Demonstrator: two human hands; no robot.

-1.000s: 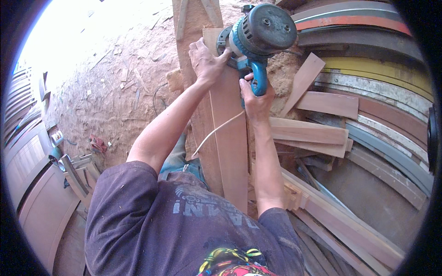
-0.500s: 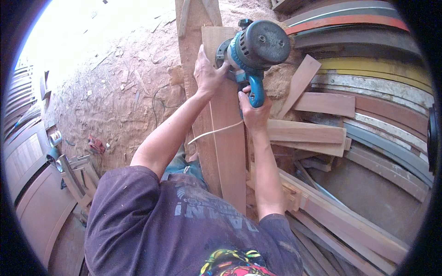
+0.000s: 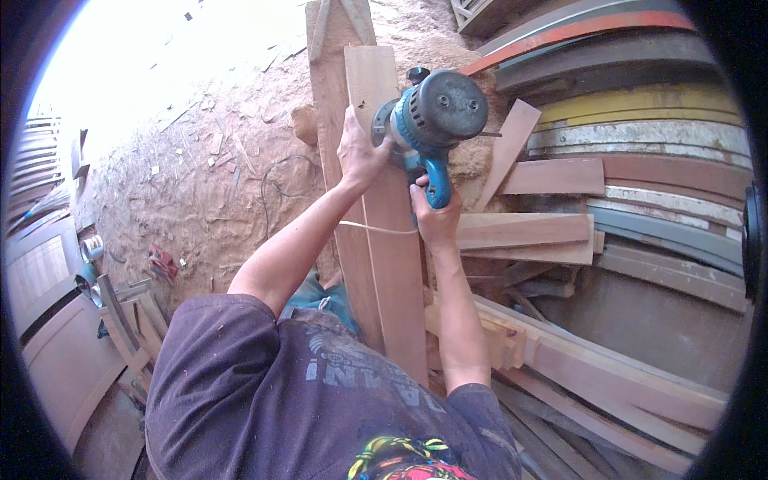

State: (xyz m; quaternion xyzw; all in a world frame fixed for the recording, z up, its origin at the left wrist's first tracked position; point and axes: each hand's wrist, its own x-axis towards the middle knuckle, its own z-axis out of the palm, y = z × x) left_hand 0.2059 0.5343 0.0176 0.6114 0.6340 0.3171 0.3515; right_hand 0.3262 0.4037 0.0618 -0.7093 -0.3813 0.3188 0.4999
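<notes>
A teal router (image 3: 446,108) with a black round motor cap lies tilted on its side at the right edge of a long wooden board (image 3: 392,264). My right hand (image 3: 437,212) is wrapped around the router's teal loop handle. Beside the router's base, my left hand (image 3: 364,156) has its fingers stretched along the board's left side and its thumb against the tool. The router's cutting bit is hidden. A pale cord (image 3: 372,228) crosses the board just nearer than my hands.
Under the board runs a longer plank (image 3: 328,88). Loose offcuts (image 3: 524,230) and stacked curved boards (image 3: 640,104) fill the right side. Long timbers (image 3: 592,368) lie at lower right. Sawdust and chips cover the ground (image 3: 208,168) at left, near a red cloth (image 3: 162,262).
The router and both my hands have moved nearer along the board. The pale cord now lies flatter across it. The whole view has shifted slightly.
</notes>
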